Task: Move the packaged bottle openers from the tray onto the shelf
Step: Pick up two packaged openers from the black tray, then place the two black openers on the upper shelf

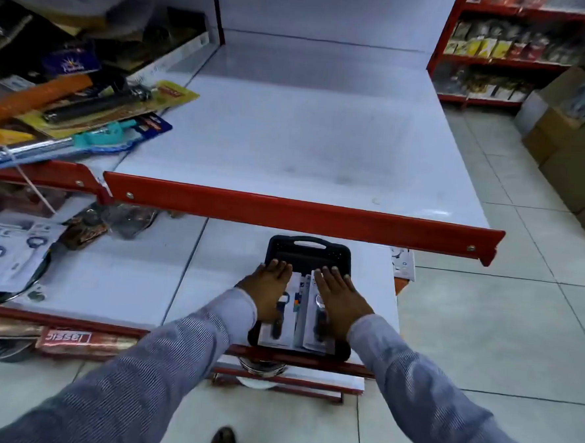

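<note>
White shelf (120,272) — red-edged (tiled floor (482,335)).

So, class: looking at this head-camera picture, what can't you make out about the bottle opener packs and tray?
- How many white carded bottle opener packs lie stacked: both hands cover them.
- Pack print: too small and blurred.
- Black plastic handled tray: its near part is hidden by the packs.
- Left hand, right hand: grip unclear.

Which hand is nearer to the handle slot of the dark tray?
Left, slightly. The left hand reaches the tray's left edge, below the handle slot; the right hand lies lower, on the packaged bottle openers.
</note>
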The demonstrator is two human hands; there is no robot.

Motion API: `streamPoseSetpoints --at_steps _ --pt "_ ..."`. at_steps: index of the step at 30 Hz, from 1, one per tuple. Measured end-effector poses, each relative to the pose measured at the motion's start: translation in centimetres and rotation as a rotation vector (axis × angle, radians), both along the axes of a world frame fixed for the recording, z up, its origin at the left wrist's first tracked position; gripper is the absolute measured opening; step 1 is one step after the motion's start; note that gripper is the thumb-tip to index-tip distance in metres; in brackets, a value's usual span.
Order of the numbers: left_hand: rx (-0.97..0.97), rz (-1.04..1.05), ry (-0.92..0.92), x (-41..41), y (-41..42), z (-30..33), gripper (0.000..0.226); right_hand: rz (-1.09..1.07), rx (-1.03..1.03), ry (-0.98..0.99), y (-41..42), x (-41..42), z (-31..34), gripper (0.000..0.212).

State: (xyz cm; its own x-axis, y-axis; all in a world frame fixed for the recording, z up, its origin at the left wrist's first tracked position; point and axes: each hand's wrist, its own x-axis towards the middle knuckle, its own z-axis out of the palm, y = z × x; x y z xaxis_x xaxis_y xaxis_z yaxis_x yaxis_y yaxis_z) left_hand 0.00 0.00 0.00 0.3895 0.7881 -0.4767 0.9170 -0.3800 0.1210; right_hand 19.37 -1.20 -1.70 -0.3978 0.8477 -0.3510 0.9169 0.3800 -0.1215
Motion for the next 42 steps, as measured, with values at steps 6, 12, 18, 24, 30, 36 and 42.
streamPoseSetpoints --at_steps 6,12,18,24,30,36,42 --pt "0.008 -0.119 0.221 0.5 3.3 -2.2 0.119 0.052 -0.074 -0.174 3.8 -0.4 -0.2 0.089" --pt "0.153 -0.078 0.093 -0.1 3.0 -1.3 0.090 0.002 0.025 -0.118 4.3 -0.3 0.0 0.098" --pt "0.068 -0.085 0.084 -0.3 2.9 -1.4 0.106 -0.184 0.060 0.145 2.6 0.3 2.5 0.082" --pt "0.081 -0.059 0.067 0.6 3.2 -0.9 0.104 -0.254 0.063 0.241 1.8 0.7 3.1 0.077" --pt "0.198 0.136 -0.172 0.6 1.7 1.2 0.073 -0.282 0.135 0.433 0.4 1.0 5.9 0.046" --pt "0.225 0.309 -0.553 -1.5 -4.8 7.4 0.033 -0.155 0.314 0.550 -3.8 0.4 12.0 0.037" --pt "0.507 0.237 -0.700 -4.0 -9.9 19.9 0.029 -0.026 0.719 0.831 -6.9 1.1 21.6 0.033"
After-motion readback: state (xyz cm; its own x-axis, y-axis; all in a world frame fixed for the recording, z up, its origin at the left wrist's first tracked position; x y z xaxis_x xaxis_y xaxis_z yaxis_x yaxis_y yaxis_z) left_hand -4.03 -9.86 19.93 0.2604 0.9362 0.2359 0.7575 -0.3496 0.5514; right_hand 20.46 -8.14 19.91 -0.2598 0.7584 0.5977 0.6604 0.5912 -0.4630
